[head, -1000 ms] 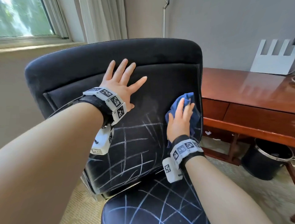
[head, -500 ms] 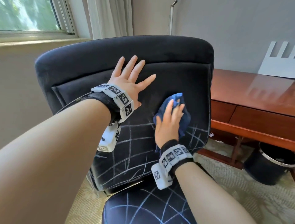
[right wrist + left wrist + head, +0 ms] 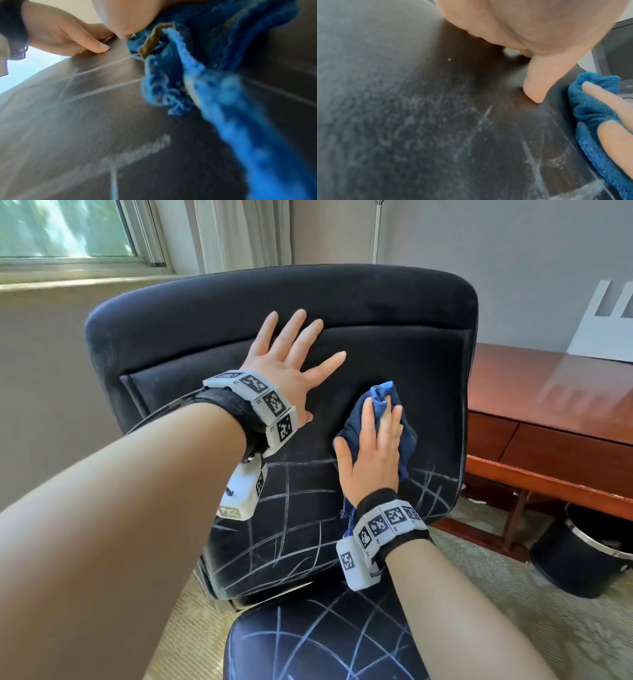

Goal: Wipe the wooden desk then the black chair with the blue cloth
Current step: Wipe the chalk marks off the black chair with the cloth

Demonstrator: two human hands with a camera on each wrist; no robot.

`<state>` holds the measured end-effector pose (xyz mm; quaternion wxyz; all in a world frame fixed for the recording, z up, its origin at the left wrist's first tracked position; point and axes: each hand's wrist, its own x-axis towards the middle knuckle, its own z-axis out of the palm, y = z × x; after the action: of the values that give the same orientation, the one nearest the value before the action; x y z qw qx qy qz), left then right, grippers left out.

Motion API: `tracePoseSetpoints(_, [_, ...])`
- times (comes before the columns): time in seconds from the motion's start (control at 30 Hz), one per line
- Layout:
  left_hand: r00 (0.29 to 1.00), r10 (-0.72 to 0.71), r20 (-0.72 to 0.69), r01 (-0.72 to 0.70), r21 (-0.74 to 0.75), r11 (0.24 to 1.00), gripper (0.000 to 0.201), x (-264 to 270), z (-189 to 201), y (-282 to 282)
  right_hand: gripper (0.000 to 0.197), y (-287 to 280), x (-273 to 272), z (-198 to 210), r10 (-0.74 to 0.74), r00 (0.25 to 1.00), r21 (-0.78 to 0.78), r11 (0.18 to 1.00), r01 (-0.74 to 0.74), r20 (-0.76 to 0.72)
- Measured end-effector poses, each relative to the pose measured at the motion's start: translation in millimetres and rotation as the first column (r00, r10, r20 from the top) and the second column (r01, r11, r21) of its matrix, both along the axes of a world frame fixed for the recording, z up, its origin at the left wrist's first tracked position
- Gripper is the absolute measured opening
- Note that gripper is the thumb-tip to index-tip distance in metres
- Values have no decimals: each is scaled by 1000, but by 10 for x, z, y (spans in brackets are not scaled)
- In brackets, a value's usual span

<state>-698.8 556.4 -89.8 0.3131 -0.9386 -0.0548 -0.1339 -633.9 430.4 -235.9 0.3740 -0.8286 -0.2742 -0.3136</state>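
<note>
The black chair [image 3: 394, 313] faces me, its backrest and seat crossed by white chalk-like lines. My left hand [image 3: 291, 361] lies flat with fingers spread on the upper backrest, holding nothing. My right hand [image 3: 373, 453] presses the crumpled blue cloth [image 3: 409, 436] flat against the middle of the backrest, fingers straight, just right of the left thumb. The left wrist view shows the left thumb on the dusty backrest [image 3: 402, 108] and the cloth [image 3: 590, 111] under straight right fingers. The right wrist view has the cloth [image 3: 214, 88] blurred. The wooden desk [image 3: 555, 392] stands to the right.
A dark round bin [image 3: 579, 553] with a metal rim sits on the carpet under the desk. A white cut-out board [image 3: 603, 330] leans on the wall at the desk's back. A window [image 3: 65, 231] and curtain [image 3: 239, 234] are behind the chair.
My right hand has slid the cloth leftward from the backrest's right edge to its middle, near the left thumb. The left hand has stayed flat on the backrest.
</note>
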Motion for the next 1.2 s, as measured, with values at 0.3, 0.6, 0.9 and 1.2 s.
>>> tracePoseSetpoints(0.3, [1000, -8, -28, 6, -49, 999, 81, -36, 67, -10, 61, 78, 18, 196, -42, 996, -93, 994, 49, 73])
tracePoseSetpoints(0.6, [993, -68, -93, 58, -108, 992, 82, -354, 191, 189, 78, 100, -320, 122, -17, 979, -175, 984, -19, -203])
tracePoseSetpoints(0.9, [980, 186, -69, -185, 22, 982, 76, -1143, 336, 630, 64, 463, -619, 585, 105, 944, 88, 993, -81, -313])
tracePoseSetpoints(1.2, [968, 247, 46, -243, -78, 967, 83, -1400, 484, 831, 62, 686, -1287, 462, 266, 916, -110, 944, -310, -300])
